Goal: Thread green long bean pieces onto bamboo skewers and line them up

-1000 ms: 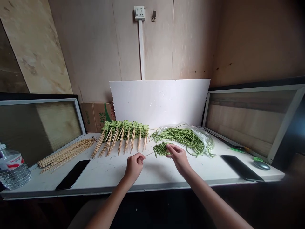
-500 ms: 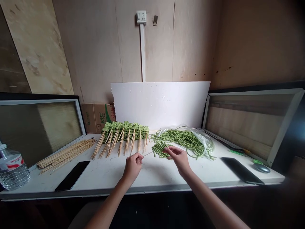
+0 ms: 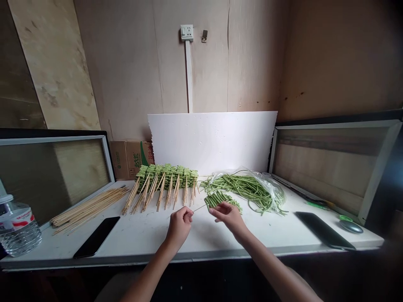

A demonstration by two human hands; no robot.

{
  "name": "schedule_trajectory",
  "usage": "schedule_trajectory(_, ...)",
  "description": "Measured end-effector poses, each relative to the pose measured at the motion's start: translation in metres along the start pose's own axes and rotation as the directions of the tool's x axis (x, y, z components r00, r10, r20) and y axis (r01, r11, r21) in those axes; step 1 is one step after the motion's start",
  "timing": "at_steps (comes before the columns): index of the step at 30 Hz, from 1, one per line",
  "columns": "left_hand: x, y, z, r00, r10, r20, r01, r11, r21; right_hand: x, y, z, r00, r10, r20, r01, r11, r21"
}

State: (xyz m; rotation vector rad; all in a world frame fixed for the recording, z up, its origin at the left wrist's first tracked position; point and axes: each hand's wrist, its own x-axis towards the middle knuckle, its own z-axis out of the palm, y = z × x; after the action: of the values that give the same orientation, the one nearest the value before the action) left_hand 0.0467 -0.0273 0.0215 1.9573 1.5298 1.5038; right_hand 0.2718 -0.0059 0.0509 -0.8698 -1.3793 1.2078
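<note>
My left hand (image 3: 179, 225) pinches the bare end of a thin bamboo skewer (image 3: 199, 208), which slants up to the right. Cut long bean pieces (image 3: 217, 198) lie side by side in a row at the skewer's far end, above the table. My right hand (image 3: 232, 220) is closed at the near side of these pieces, thumb and fingers gripping there; its fingers hide part of the row. Just behind is a heap of whole long beans (image 3: 234, 184) in a clear plastic bag (image 3: 267, 180). Finished bean skewers (image 3: 168, 174) are stacked at the back left, sticks toward me.
Loose bamboo skewers (image 3: 90, 206) lie on the white table (image 3: 141, 239) at left, beside a dark phone (image 3: 97, 237) and a water bottle (image 3: 19, 226). Another dark phone (image 3: 324, 230) and a grey mouse (image 3: 351, 227) lie at right. A white foam board (image 3: 212, 140) stands behind.
My right hand has shifted slightly left and down along the bean pieces, its fingers now more curled. The left hand still holds the skewer. The view has tilted up a little.
</note>
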Motion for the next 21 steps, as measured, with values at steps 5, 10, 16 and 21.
schedule_trajectory(5,0.000,0.002,0.002,0.999,-0.017,0.033,0.018,0.999,-0.034,-0.001,0.008,0.006,1.000,0.004,-0.018,-0.004,1.000,0.001)
schedule_trajectory(10,0.001,0.003,0.001,0.998,-0.006,0.059,0.008,0.999,-0.039,0.004,0.013,0.002,1.000,-0.017,-0.023,0.016,1.000,-0.015)
schedule_trajectory(16,0.003,0.003,0.004,0.991,-0.049,0.122,0.057,0.996,-0.065,0.005,0.013,0.001,0.998,-0.049,-0.033,0.048,0.998,-0.043)
schedule_trajectory(21,0.005,0.007,-0.007,0.956,-0.108,0.274,0.142,0.984,-0.107,0.002,0.003,0.000,0.998,-0.025,-0.057,0.021,0.997,-0.072)
